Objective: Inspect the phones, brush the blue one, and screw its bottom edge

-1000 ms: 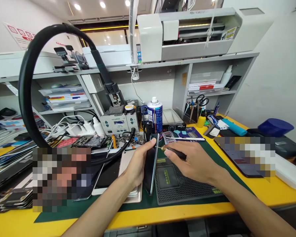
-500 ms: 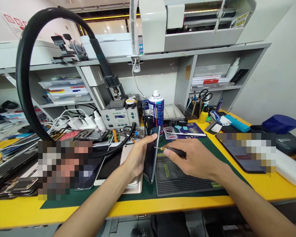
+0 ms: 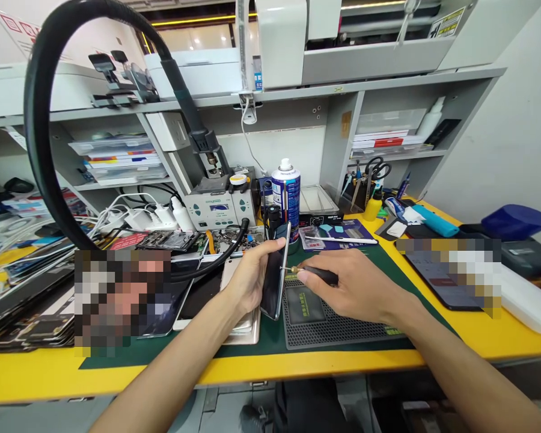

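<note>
A dark phone (image 3: 273,282) with a silvery edge stands tilted on its side, and my left hand (image 3: 247,276) grips it from the left. In my right hand (image 3: 351,282) is a thin screwdriver (image 3: 321,274) with a black handle and a brass-coloured collar, pinched between thumb and fingers. Its fine tip points left and meets the phone's near edge; whether it sits in an opening there is too small to tell. Below my right hand lies a dark perforated pad (image 3: 333,331) on the green mat (image 3: 270,344).
A blue spray can (image 3: 286,195) stands behind the phone. At the left are a black hose (image 3: 38,120), a grey control station (image 3: 220,207) and stacked phone parts (image 3: 31,313). Another phone (image 3: 437,282) lies at the right, with a yellow bottle (image 3: 372,206) farther back.
The view has tilted slightly, so the bench sits a little higher. Both hands keep their holds; the phone is turned slightly and the screwdriver tip remains at its edge.
</note>
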A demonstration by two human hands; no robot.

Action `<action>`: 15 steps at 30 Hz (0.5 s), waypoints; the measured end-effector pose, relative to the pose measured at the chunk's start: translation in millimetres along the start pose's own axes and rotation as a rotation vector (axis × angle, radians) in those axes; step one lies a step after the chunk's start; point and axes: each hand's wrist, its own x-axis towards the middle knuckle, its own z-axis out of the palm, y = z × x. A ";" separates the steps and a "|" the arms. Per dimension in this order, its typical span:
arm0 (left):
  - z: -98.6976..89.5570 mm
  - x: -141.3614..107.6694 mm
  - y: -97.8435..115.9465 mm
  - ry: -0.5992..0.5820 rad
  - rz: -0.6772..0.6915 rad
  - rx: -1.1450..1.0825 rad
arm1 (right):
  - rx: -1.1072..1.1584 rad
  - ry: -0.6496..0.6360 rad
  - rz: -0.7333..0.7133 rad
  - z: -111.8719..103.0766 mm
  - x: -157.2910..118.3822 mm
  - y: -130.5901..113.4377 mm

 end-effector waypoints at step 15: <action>1.5 -2.1 0.6 0.040 0.026 -0.020 | 0.031 -0.093 -0.013 1.2 -0.3 -4.1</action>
